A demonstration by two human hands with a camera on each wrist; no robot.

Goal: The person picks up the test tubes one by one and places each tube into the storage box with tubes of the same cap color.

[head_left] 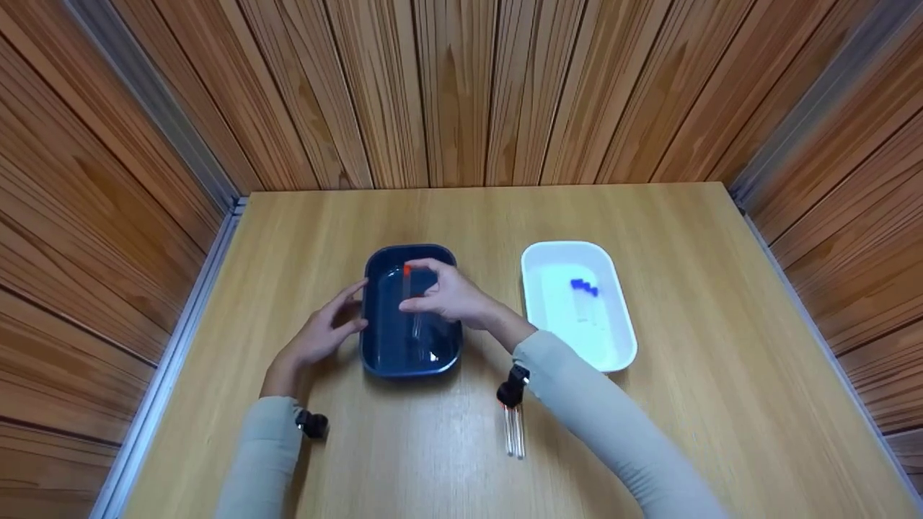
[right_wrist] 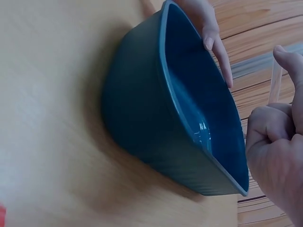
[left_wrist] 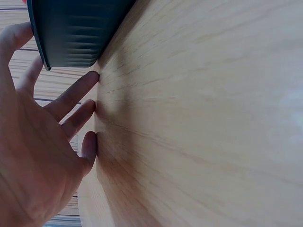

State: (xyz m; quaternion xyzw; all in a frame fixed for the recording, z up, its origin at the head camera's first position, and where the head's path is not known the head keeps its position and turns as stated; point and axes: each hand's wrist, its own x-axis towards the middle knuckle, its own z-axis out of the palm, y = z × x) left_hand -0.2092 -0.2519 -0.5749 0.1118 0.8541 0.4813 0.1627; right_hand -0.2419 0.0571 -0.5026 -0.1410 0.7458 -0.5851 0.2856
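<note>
My right hand [head_left: 451, 294] pinches a clear tube with a red cap [head_left: 407, 271] above the dark blue tray [head_left: 411, 374]. The tube stands roughly upright, cap up; its clear body [right_wrist: 275, 84] shows beside my fingers in the right wrist view. At the tray's left side, my left hand [head_left: 322, 333] touches the rim with spread fingertips. From the left wrist, the hand [left_wrist: 35, 156] has its lower fingers on the tabletop beside the tray wall [left_wrist: 71, 35]. Bright glints and a faint clear shape lie inside the tray; I cannot tell what they are.
To the right stands a white tray [head_left: 621, 346] holding several clear tubes with blue caps [head_left: 584, 287]. Several clear tubes [head_left: 514, 436] lie on the table below my right wrist, their red-capped ends partly hidden by the wrist camera [head_left: 511, 388]. Wood-panelled walls enclose the table.
</note>
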